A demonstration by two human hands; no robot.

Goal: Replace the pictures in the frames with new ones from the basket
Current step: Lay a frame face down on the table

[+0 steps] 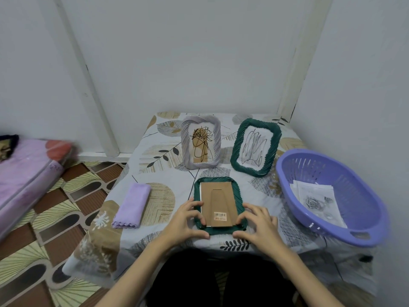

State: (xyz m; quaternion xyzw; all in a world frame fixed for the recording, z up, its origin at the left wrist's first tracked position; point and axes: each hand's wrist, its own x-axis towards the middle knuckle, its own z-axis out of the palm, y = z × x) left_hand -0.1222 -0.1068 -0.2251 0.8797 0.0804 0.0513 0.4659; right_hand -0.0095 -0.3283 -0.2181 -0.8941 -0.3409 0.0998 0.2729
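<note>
Frame face down, lower centre of the surface. Left hand and right hand pinch its 2 near corners with curled fingers. Step: opening the back; next move likely calls for lifting out the backing.

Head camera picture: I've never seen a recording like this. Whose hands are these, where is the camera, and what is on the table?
There is no machine here: a person works with bare hands, and the one camera sits on their head, looking down. The left hand and right hand hold the near end of a face-down green frame, at the edges of its cardboard backing. Behind it stand a grey frame and a second green frame, each with a scribble drawing. A purple basket on the right holds printed sheets; a folded lilac cloth lies on the left.
</note>
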